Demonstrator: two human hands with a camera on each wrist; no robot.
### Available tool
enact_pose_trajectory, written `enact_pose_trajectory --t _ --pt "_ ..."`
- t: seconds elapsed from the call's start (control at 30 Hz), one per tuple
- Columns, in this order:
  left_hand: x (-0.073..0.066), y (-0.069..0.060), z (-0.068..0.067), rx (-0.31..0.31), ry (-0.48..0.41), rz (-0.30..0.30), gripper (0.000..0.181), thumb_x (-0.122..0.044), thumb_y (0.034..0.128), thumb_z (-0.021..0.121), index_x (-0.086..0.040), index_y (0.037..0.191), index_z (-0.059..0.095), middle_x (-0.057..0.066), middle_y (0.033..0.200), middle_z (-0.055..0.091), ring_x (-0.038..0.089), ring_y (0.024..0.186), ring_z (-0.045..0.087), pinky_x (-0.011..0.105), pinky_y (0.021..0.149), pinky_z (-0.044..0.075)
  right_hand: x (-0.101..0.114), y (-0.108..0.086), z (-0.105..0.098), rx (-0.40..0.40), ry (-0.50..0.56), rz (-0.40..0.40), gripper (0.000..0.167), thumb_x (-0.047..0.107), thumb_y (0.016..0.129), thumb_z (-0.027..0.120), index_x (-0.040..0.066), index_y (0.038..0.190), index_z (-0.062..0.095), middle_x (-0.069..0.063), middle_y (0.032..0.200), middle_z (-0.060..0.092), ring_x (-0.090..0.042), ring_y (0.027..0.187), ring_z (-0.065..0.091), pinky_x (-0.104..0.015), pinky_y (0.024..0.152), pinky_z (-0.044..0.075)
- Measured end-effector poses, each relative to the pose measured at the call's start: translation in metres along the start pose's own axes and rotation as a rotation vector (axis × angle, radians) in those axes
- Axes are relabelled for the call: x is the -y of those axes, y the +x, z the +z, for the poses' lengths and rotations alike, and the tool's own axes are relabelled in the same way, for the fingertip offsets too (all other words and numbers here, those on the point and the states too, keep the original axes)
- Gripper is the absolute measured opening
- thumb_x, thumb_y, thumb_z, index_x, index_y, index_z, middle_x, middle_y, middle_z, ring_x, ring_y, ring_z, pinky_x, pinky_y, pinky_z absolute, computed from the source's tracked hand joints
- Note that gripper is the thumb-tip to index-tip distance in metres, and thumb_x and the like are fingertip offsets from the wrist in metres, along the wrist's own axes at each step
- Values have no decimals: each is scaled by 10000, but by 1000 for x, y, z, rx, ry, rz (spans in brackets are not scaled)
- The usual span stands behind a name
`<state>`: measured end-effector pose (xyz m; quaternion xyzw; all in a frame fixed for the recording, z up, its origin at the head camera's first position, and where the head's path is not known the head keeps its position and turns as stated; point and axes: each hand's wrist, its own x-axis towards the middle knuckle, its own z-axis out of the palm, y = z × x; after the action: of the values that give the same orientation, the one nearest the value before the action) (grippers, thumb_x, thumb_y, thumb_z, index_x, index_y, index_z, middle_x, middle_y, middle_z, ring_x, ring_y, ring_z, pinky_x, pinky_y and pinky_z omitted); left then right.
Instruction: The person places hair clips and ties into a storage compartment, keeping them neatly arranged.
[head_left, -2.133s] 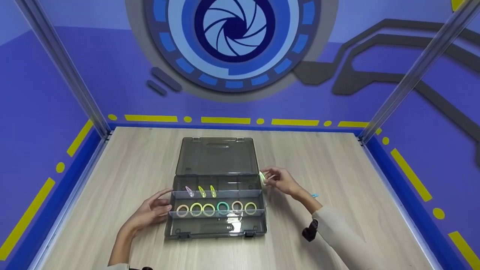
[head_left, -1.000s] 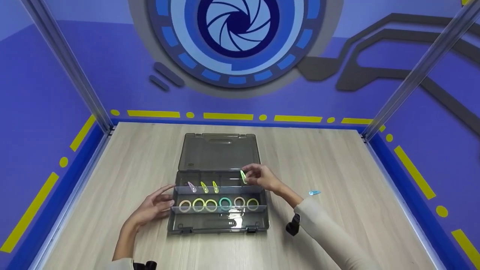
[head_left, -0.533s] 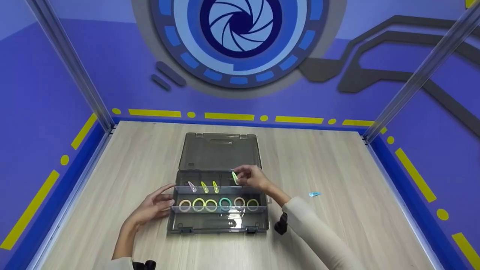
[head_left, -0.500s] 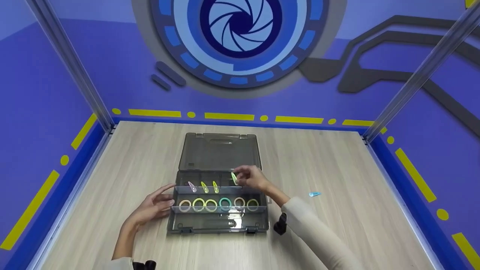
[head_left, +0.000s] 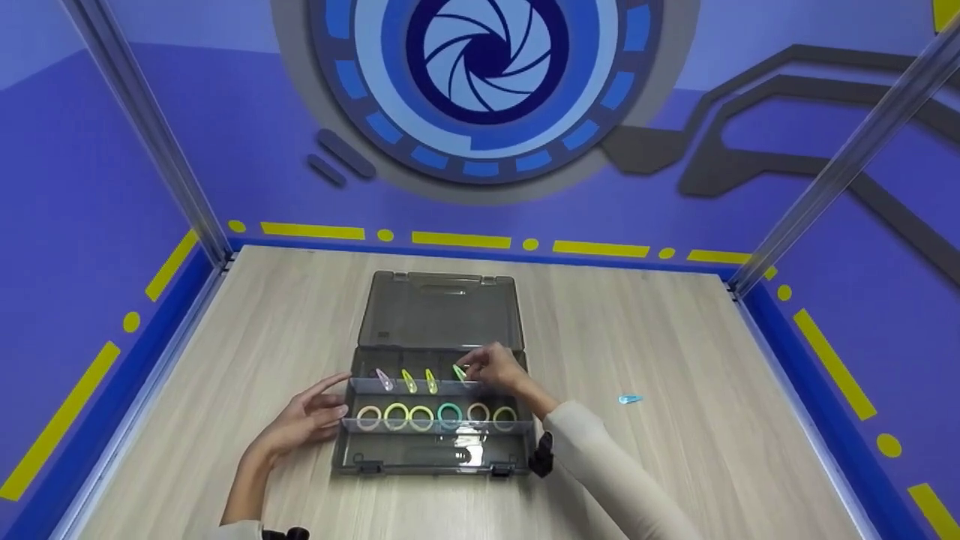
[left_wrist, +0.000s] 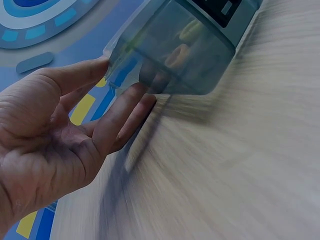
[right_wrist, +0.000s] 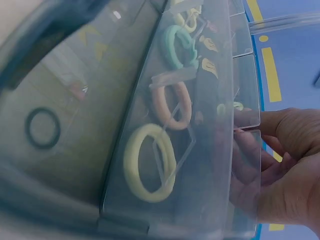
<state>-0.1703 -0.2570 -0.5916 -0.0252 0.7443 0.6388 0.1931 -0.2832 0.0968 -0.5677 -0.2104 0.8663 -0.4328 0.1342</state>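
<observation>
A smoky clear plastic divided box (head_left: 397,471) lies on the table with its lid (head_left: 442,309) folded back. My right hand (head_left: 496,367) pinches a light green snap hair clip (head_left: 459,372) over the right part of the back row; in the right wrist view this hand (right_wrist: 290,165) is partly behind clear walls. A lilac clip (head_left: 384,379) and two yellow clips (head_left: 409,381) stand in that row to the left. My left hand (head_left: 300,420) rests its fingertips against the box's left side, fingers fairly straight (left_wrist: 60,130).
Several ring-shaped hair ties, among them a teal one (head_left: 449,415), stand in the middle row. A blue hair clip (head_left: 630,399) lies on the table to the right. Blue printed walls (head_left: 480,217) enclose the back and sides.
My right hand has carried the green clip from beside the box's right edge leftward over the back row, then lowered it toward the divider. My left hand has stayed at the box's side.
</observation>
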Motion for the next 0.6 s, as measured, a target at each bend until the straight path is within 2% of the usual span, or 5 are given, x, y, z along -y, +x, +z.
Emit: enact_pose_trajectory --t 0.27,0.6 --pt "2 0 1 12 0 27 700 -271 1017 649 -163 1615 304 254 1438 462 224 1181 607 389 964 567 3 1 5 -20 -37 35 200 -142 811 700 -84 985 780 -239 822 761 -18 594 545 -114 536 398" --pt "1 -3 1 23 -7 47 701 -263 1018 648 -156 1617 300 233 1401 480 189 1148 604 363 938 560 5 2 11 -40 -91 85 180 -103 825 707 -32 957 805 -174 886 785 -50 584 473 -151 558 392"
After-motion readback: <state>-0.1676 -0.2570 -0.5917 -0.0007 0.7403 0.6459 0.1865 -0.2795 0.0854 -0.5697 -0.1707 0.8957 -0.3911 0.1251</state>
